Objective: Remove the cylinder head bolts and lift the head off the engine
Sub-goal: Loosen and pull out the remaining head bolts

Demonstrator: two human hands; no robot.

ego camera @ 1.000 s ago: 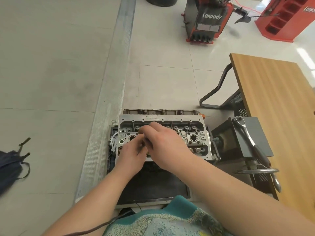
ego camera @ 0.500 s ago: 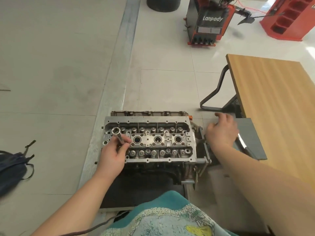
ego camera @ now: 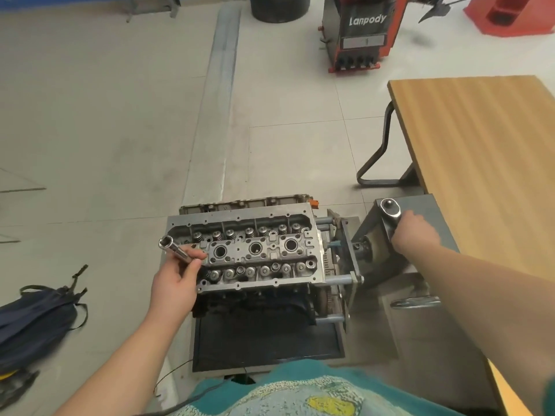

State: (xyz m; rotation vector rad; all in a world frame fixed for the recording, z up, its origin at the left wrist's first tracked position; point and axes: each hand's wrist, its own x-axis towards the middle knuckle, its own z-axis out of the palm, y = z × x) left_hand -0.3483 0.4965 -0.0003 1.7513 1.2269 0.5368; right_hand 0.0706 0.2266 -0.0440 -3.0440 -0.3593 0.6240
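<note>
The grey cylinder head (ego camera: 249,250) sits on the engine, which is clamped in a stand in front of me, with its valve springs and three plug wells facing up. My left hand (ego camera: 175,285) grips a long silver socket (ego camera: 174,250) over the head's left end, the socket's open mouth pointing up and away. My right hand (ego camera: 416,237) closes around the handle of a ratchet wrench (ego camera: 389,211) lying on the grey stand box (ego camera: 435,214) to the right; only the ratchet's round head shows past my fingers.
A wooden table (ego camera: 486,163) stands at the right with its metal leg (ego camera: 380,157) on the floor. A dark backpack (ego camera: 33,316) lies at the left. A red Lanpody tyre machine (ego camera: 363,31) and a tyre (ego camera: 279,7) stand far back. A black tray (ego camera: 264,340) sits under the engine.
My right hand left the cylinder head and went right to the stand box, where it now holds the ratchet handle. My left hand lifted the socket off the head's left end.
</note>
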